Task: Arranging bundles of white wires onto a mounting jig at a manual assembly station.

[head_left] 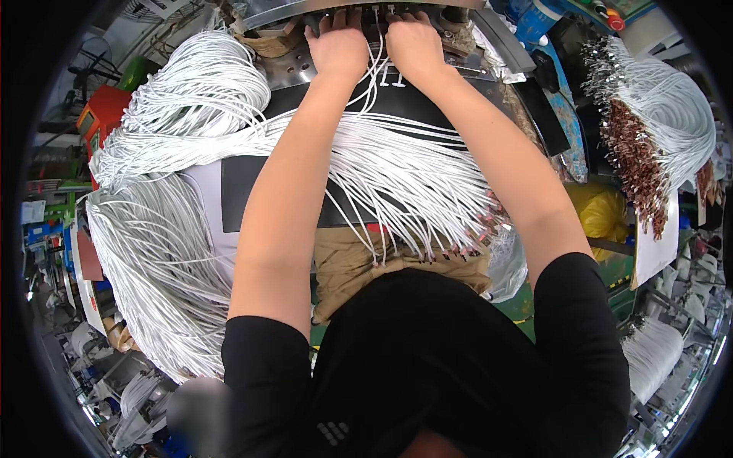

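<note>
Both my arms reach forward to a metal machine at the top of the view. My left hand (pixel 339 50) rests at the machine's edge, fingers stretched forward and apart, thumb to the side. Beside it, my right hand (pixel 414 47) also lies with fingers extended over the fixture. The fingertips of both are partly hidden in shadow under the metal bar (pixel 305 11). A few white cables (pixel 372 79) run between the hands into the fixture. Below my wrists, a spread bundle of white cables (pixel 397 156) lies across a black mat (pixel 246 195), its reddish-brown ends toward me.
A large coil of white cables (pixel 202 84) sits at the left, with more cables (pixel 156 263) hanging down. Beside it stands a red box (pixel 105 111). At the right hang cables with brown ends (pixel 672 114), near a yellow bag (pixel 603 216) and a blue container (pixel 538 19).
</note>
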Tool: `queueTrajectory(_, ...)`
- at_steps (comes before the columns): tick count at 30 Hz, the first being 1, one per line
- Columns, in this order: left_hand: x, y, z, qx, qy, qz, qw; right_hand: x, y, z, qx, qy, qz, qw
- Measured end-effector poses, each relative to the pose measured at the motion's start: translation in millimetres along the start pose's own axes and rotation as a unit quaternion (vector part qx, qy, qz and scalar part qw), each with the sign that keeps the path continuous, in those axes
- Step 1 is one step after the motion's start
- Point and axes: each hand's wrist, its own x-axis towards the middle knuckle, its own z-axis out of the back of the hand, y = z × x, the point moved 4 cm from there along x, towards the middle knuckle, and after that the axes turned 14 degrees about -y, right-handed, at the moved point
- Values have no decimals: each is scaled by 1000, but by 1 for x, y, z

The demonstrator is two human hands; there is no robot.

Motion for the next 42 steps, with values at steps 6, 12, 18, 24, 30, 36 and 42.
queueTrajectory(6,-35,-12,67,-6,13,86,996,-18,-10,84,272,152,-150,938)
queueTrajectory(12,-201,-85,229,-619,208,520,550,-170,-123,276,210,-216,-447,842)
queueTrajectory(18,-325,-54,235,-463,-99,749,463,-381,-41,263,221,230,-522,791)
queueTrajectory(24,-314,-32,230,-353,-101,717,592,-349,21,253,360,191,-705,580)
queueTrajectory(30,-314,-35,225,-296,-138,749,576,-347,2,259,331,297,-632,635)
queueTrajectory(36,-319,-34,227,-272,-148,763,567,-409,-32,253,348,444,-468,680)
queueTrajectory(42,-331,-31,230,-276,-142,751,583,-442,-38,257,199,460,-141,854)
